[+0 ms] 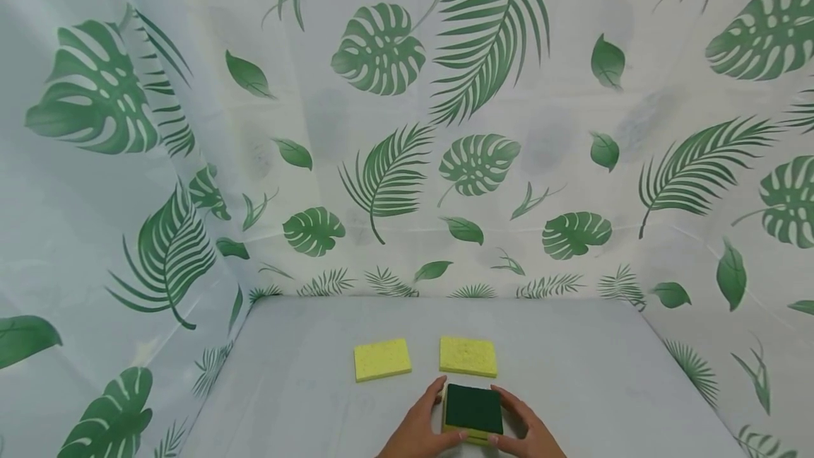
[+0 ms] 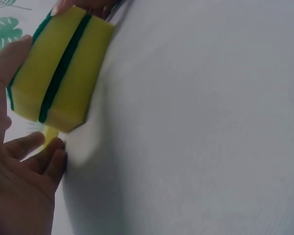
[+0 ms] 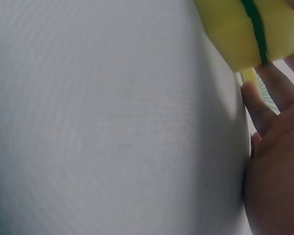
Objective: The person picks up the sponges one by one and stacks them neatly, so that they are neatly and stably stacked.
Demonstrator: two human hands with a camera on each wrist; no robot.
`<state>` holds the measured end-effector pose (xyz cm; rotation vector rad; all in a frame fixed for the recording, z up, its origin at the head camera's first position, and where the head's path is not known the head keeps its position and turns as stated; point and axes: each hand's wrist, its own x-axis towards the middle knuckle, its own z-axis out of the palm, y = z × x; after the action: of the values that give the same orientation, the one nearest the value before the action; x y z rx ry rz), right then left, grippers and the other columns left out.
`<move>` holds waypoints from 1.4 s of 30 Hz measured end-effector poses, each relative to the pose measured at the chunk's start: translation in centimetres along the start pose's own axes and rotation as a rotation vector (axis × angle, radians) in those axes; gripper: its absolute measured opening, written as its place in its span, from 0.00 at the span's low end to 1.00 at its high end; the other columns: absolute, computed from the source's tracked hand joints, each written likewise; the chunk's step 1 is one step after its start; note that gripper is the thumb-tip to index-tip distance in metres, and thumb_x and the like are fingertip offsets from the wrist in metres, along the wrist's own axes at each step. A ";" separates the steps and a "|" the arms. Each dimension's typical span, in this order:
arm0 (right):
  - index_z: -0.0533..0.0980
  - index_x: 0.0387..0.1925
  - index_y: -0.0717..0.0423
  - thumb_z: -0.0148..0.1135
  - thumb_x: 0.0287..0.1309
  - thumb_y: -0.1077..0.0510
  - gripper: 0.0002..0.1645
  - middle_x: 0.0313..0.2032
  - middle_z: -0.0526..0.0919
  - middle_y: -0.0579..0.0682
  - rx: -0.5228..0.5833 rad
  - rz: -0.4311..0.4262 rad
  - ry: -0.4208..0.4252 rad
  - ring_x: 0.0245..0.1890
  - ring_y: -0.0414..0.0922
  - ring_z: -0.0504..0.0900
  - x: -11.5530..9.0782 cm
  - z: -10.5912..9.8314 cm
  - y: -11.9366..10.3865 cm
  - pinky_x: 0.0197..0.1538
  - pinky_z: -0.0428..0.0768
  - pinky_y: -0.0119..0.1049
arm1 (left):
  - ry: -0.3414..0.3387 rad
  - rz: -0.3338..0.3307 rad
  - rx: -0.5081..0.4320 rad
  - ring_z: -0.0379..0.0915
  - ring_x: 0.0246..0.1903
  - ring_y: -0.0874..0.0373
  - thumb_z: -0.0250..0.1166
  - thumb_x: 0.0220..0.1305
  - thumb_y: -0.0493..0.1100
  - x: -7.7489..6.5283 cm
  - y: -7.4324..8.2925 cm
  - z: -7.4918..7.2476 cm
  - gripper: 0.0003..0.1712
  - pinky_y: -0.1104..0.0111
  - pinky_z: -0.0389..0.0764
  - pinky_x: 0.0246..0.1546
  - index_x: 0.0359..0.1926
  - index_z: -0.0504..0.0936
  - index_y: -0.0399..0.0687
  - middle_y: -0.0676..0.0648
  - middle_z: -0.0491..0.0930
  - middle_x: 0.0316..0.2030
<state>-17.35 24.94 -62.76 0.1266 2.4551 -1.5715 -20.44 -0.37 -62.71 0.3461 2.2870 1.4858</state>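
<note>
Two yellow scouring sponges lie one on the other, with the dark green pad of the upper sponge (image 1: 473, 408) facing up at the front of the table. The lower sponge (image 2: 83, 68) shows its yellow side in the left wrist view, a green layer between the two. My left hand (image 1: 420, 426) grips the stack from the left side, thumb along the near edge. From the right, my right hand (image 1: 531, 430) holds it the same way, both thumbs close together in front. Part of the stack's sides is hidden behind the fingers.
Beyond the stack, two more sponges lie flat, yellow face up: a left sponge (image 1: 383, 360) and a right sponge (image 1: 468, 356). They rest apart on the white table (image 1: 305, 401). A leaf-printed curtain (image 1: 394, 260) encloses the table at the back and sides.
</note>
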 end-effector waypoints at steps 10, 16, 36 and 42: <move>0.68 0.79 0.57 0.82 0.56 0.43 0.55 0.73 0.72 0.65 0.012 0.019 0.005 0.74 0.70 0.66 0.1 -0.1 -0.1 0.68 0.62 0.78 | 0.217 0.120 0.034 0.73 0.64 0.43 0.75 0.67 0.61 -0.7 0.4 -3.2 0.51 0.40 0.78 0.62 0.81 0.65 0.46 0.41 0.74 0.70; 0.67 0.79 0.57 0.81 0.57 0.43 0.55 0.73 0.71 0.65 0.015 0.019 -0.003 0.74 0.70 0.66 0.1 -0.2 -0.2 0.68 0.62 0.78 | 0.361 0.152 0.173 0.67 0.63 0.47 0.76 0.66 0.60 -0.6 -0.7 -5.4 0.49 0.41 0.74 0.63 0.80 0.65 0.48 0.44 0.71 0.65; 0.67 0.79 0.56 0.81 0.58 0.41 0.55 0.73 0.72 0.65 -0.010 0.016 0.009 0.73 0.69 0.67 0.5 0.0 0.0 0.69 0.63 0.76 | 0.561 0.215 0.295 0.41 0.80 0.27 0.83 0.55 0.58 0.2 -5.0 -10.3 0.68 0.30 0.46 0.74 0.83 0.51 0.39 0.27 0.50 0.81; 0.68 0.78 0.57 0.81 0.57 0.42 0.54 0.72 0.73 0.65 -0.003 0.024 0.017 0.73 0.70 0.67 0.3 0.1 0.1 0.68 0.63 0.77 | 0.533 0.165 0.303 0.41 0.79 0.25 0.83 0.54 0.58 -0.1 -6.1 -10.6 0.70 0.31 0.45 0.75 0.82 0.50 0.34 0.24 0.50 0.80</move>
<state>-17.63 24.88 -62.97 0.1686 2.4595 -1.5639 -25.07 -11.51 -64.41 0.2459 2.9857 1.4339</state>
